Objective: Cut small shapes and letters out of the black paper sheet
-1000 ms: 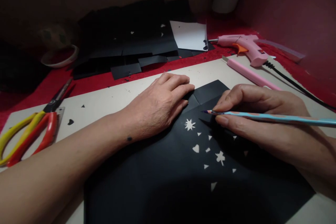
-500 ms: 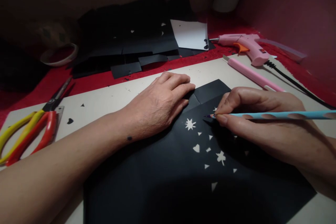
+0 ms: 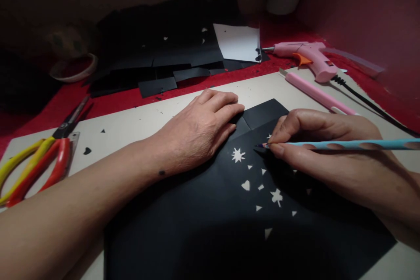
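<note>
Cream work board (image 3: 138, 122) lies on a red cloth. On it, a big black paper sheet (image 3: 210, 223) w/ small star, heart & triangle cut-outs (image 3: 238, 155). Left hand (image 3: 200, 129) lies flat, fingers spread narrow, pressing sheet's upper-left part. Right hand (image 3: 328, 148) pinches a light-blue pencil (image 3: 344, 144), tip touching sheet just right of the star. Behind: pile of black paper scraps (image 3: 157, 48), pink glue gun (image 3: 308, 59), pink knife (image 3: 315, 92). Far left: scissors (image 3: 36, 162), yellow & red handles. No readable writing or brand anywhere.
</note>
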A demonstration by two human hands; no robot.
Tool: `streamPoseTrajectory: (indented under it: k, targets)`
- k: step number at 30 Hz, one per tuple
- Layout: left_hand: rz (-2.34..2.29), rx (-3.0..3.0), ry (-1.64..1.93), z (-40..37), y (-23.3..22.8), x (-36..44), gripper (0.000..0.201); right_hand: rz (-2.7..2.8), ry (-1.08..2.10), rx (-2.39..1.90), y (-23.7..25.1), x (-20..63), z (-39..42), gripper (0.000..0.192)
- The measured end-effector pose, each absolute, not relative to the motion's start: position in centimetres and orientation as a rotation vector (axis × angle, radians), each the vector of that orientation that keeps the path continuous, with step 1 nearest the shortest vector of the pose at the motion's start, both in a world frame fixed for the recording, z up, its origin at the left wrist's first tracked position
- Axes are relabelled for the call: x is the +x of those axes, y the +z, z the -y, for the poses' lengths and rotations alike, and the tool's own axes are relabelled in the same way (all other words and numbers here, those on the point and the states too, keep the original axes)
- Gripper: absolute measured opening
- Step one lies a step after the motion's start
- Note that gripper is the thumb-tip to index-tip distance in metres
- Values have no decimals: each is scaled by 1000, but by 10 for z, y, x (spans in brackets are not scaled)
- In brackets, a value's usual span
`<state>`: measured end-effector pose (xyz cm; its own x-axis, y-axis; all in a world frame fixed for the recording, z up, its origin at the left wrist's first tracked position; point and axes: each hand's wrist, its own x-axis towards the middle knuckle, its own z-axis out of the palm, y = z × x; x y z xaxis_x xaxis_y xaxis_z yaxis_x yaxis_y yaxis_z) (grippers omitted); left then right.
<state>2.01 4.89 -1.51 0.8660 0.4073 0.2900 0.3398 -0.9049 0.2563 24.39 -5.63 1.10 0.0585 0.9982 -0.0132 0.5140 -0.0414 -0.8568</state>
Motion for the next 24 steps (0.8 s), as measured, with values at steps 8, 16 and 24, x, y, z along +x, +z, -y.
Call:
streamPoseTrajectory:
  k: [8,16,24]
  targets:
    - [-552,2843,528,-49,-16,20,39,1502,941,-1654,10,245,60,15]
    - [-563,2839,518,-48,-15,21,39,1570,838,-1671,11,244,57,19]
    - [-540,2844,545,-49,-16,20,39,1553,873,-1659,12,245,57,18]
